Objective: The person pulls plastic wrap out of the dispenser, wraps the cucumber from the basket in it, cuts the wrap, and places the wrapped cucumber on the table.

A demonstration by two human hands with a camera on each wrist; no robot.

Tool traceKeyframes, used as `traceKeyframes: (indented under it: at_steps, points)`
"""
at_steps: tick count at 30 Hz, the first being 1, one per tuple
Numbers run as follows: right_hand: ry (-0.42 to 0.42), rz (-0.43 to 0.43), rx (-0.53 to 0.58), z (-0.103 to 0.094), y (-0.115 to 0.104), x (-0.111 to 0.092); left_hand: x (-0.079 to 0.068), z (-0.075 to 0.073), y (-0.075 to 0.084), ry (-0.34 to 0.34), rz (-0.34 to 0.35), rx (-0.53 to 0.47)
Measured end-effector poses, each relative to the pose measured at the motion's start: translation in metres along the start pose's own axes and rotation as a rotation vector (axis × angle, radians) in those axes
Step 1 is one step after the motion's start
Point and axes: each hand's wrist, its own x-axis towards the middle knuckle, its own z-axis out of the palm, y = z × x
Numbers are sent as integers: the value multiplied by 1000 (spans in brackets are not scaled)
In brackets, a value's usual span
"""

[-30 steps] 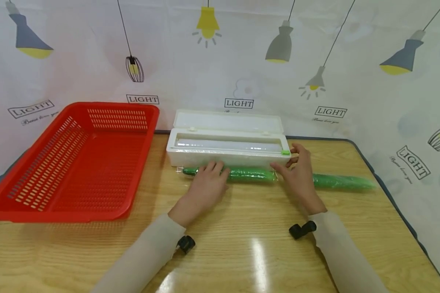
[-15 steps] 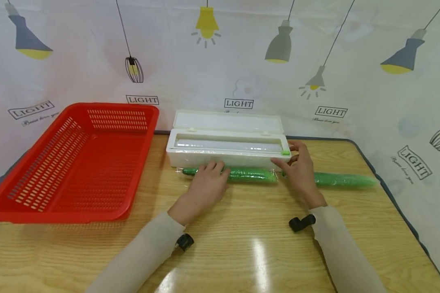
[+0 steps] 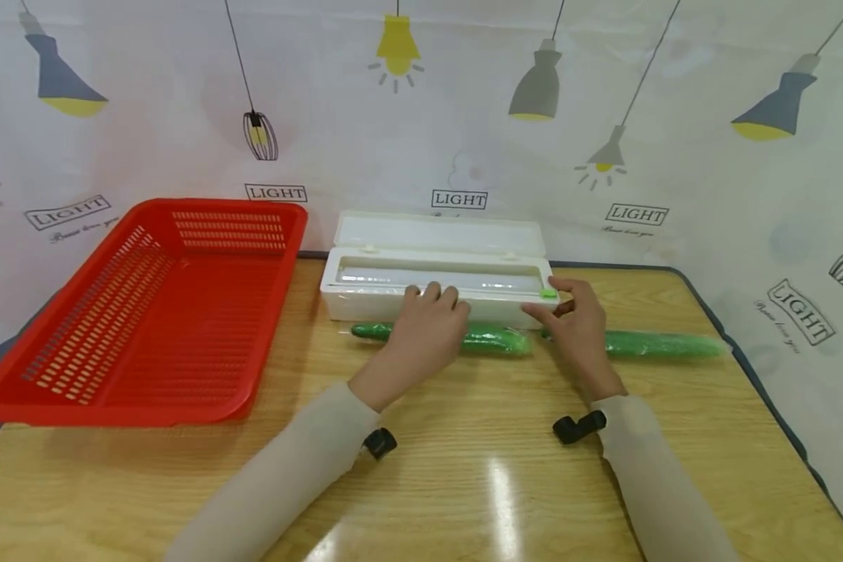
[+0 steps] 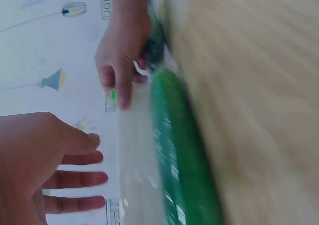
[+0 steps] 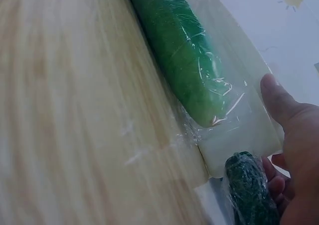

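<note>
A white cling film dispenser (image 3: 393,306) stands against the wall, its lid (image 3: 439,232) tipped back and a film roll (image 3: 439,277) inside. At its right end, by the green slider (image 3: 549,293), my right hand (image 3: 579,324) grips the corner, thumb on the front and fingers round the end. A film-covered cucumber (image 3: 495,340) lies along the dispenser's front. Above it hovers my left hand (image 3: 425,332); in the left wrist view its fingers (image 4: 79,179) are extended and hold nothing. A second wrapped cucumber (image 3: 663,344) lies beyond my right hand, partly hidden by it.
A red perforated basket (image 3: 267,343) stands on the left of the wooden table (image 3: 449,484). Behind the dispenser hangs a wall cloth (image 3: 337,94) printed with lamps. The table's dark edge (image 3: 759,382) runs along the right.
My left hand has lifted off the near cucumber and moved right and up towards the dispenser's front. The right hand keeps its grip on the dispenser's end, nearly unmoved.
</note>
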Motion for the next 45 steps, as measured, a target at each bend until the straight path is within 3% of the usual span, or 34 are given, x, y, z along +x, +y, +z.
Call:
traceKeyframes:
  at_steps: [4, 7, 12, 15, 18, 24, 27, 38, 45]
  points:
    - [-6, 2, -7, 2, 3, -2, 46, -11, 23, -28, -15, -86]
    - [21, -14, -23, 1, 3, -2, 77, -9, 39, -2, -36, -168]
    - [18, -58, -32, -1, 3, 1, 103, 8, 54, -14, -128, -222]
    - [18, -71, -44, -4, 2, 1, 108, 20, 59, -22, -159, -252]
    - [27, -75, -57, -4, 4, 0, 108, 31, 62, 20, -191, -284]
    - [22, -74, -34, -2, 3, -1, 105, 41, 60, 149, -220, -179]
    - [26, -74, -38, -2, 1, -1, 105, 41, 58, 175, -200, -154]
    - [22, -58, -53, -6, 1, -5, 110, 35, 58, 129, -188, -165]
    - [36, -57, -54, -2, 1, -4, 108, 34, 48, 113, -190, -181]
